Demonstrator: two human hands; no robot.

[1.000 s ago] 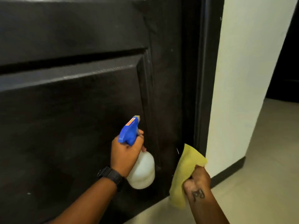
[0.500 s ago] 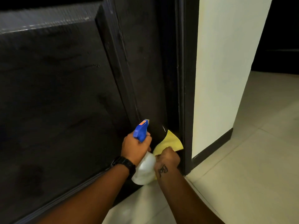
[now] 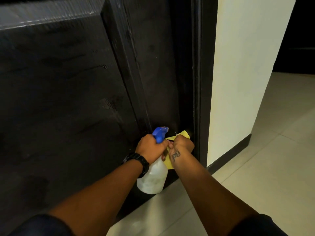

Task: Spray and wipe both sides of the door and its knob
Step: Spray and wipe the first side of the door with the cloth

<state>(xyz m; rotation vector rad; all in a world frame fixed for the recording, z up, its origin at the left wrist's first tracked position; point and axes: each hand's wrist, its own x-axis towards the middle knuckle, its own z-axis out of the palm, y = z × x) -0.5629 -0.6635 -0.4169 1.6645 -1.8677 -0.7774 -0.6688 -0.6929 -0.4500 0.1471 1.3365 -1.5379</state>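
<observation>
Since half a second ago, both hands have stayed low at the bottom corner of the tall, dark brown panelled wooden door [image 3: 76,99], and the yellow cleaning cloth [image 3: 183,134] now shows less above the knuckles, bunched tighter against the wood.

Seen from above, the left hand [image 3: 150,148] is closed around the neck of a white translucent plastic spray bottle with a blue trigger head [image 3: 153,178]. A black wristwatch [image 3: 139,161] sits on that wrist. The bottle hangs just in front of the door's lower edge, its nozzle pointing at the door.

Just right of the bottle, the right hand [image 3: 181,147], with a dark tattoo on its back, is clenched on the yellow cloth and presses it to the door's right-hand stile, close beside the black door frame [image 3: 201,82]. Part of the cloth sticks out above the fingers and part hangs below the wrist. The two hands are nearly touching.

Right of the door frame stands a cream-painted wall [image 3: 238,74] with a dark skirting strip along its base. Pale beige floor tiles [image 3: 264,167] stretch beneath the door and away to the right. Dark sleeves cover both upper arms at the bottom of the view. The door's knob is out of sight.
</observation>
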